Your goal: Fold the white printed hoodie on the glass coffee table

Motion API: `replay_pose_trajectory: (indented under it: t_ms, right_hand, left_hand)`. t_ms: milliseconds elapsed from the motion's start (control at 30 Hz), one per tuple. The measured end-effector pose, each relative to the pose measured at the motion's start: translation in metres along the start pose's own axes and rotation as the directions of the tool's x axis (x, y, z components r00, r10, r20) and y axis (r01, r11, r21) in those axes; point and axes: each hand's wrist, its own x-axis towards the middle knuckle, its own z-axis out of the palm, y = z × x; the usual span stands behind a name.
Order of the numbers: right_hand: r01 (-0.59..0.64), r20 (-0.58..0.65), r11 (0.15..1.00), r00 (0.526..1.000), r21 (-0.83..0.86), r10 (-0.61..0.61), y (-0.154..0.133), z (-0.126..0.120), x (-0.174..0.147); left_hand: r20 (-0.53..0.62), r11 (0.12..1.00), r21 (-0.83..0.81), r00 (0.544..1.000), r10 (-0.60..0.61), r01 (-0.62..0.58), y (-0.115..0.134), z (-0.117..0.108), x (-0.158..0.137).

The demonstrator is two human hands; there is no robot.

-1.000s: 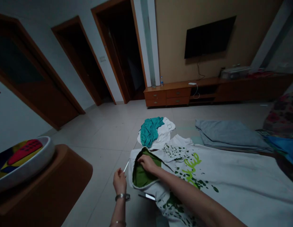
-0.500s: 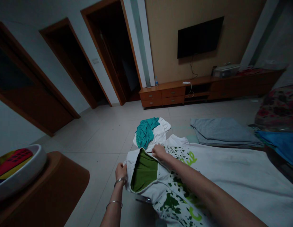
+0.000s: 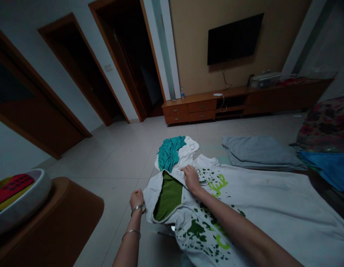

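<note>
A white hoodie point(image 3: 261, 196) with green splatter print and lettering lies spread out in front of me, its green-lined hood point(image 3: 169, 196) pointing left with the opening upward. My left hand point(image 3: 136, 199), two silver bangles on its wrist, is closed on the hood's outer left edge. Across the print reaches my right arm; my right hand point(image 3: 191, 178) has its fingers closed on the hood's right rim near the neck. Just beyond the hood lie a crumpled teal garment point(image 3: 169, 152) and a white garment point(image 3: 188, 152).
Folded grey cloth point(image 3: 261, 150) lies beyond the hoodie, with blue cloth point(image 3: 327, 167) at the right. On the left, a white bowl point(image 3: 44, 187) stands on a brown rounded surface point(image 3: 77, 204). A wooden TV cabinet point(image 3: 202, 107) runs along the far wall below a television point(image 3: 234, 39).
My left hand has moved slightly left and up, pulling the hood's edge outward. My right hand has shifted a little right along the rim. The view has tilted slightly.
</note>
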Motion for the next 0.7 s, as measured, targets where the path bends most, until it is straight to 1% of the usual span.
replay_pose_trajectory:
  t_ms: [67, 167, 233, 300, 367, 433, 467, 500, 533, 600, 667, 700]
  right_hand:
    - [0.05, -0.02, 0.999, 0.999, 0.017, -0.05, 0.0, 0.0, -0.026]
    - [0.078, 0.028, 0.996, 0.997, -0.034, -0.077, 0.013, 0.009, -0.054]
    - [0.079, 0.083, 0.995, 0.994, -0.061, -0.074, 0.028, 0.015, -0.061]
    - [0.068, 0.126, 0.996, 0.99, -0.056, -0.06, 0.04, 0.016, -0.063]
    - [0.038, 0.112, 0.999, 0.993, -0.028, -0.035, 0.037, 0.011, -0.062]
    - [0.018, 0.068, 0.999, 0.997, 0.046, -0.022, 0.015, 0.005, -0.064]
    - [0.016, 0.062, 0.994, 0.998, 0.11, -0.023, -0.003, 0.002, -0.066]
    - [0.017, 0.081, 0.982, 0.996, 0.188, -0.033, -0.024, 0.001, -0.069]
    - [0.015, 0.122, 0.963, 0.991, 0.27, -0.05, -0.047, 0.002, -0.073]
    - [-0.008, 0.242, 0.92, 0.966, 0.392, -0.095, -0.09, 0.009, -0.08]
    - [-0.03, 0.344, 0.903, 0.929, 0.43, -0.133, -0.121, 0.021, -0.086]
    - [-0.048, 0.386, 0.91, 0.914, 0.412, -0.127, -0.13, 0.027, -0.089]
  left_hand:
    - [0.042, 1.0, 0.016, 0.999, 0.024, -0.025, 0.004, 0.003, 0.007]
    - [0.104, 0.995, 0.058, 0.992, 0.073, -0.08, 0.007, 0.006, 0.01]
    - [0.101, 0.991, 0.094, 0.991, 0.085, -0.095, 0.007, 0.004, 0.009]
    - [0.072, 0.988, 0.123, 0.994, 0.083, -0.092, 0.005, 0.001, 0.006]
    - [0.052, 0.986, 0.136, 0.995, 0.088, -0.094, 0.003, -0.001, 0.003]
    - [0.049, 0.985, 0.134, 0.993, 0.104, -0.109, 0.002, -0.002, 0.001]
    - [0.05, 0.985, 0.129, 0.993, 0.111, -0.117, 0.002, -0.002, 0.001]
    - [0.05, 0.985, 0.125, 0.992, 0.117, -0.122, 0.002, -0.001, 0.001]
    - [0.048, 0.984, 0.122, 0.991, 0.122, -0.127, 0.002, -0.001, 0.002]
    - [0.042, 0.984, 0.115, 0.99, 0.134, -0.138, 0.001, 0.0, 0.002]
    - [0.038, 0.981, 0.11, 0.987, 0.154, -0.157, -0.001, 0.0, 0.002]
    - [0.037, 0.98, 0.109, 0.986, 0.165, -0.168, -0.002, 0.0, 0.001]
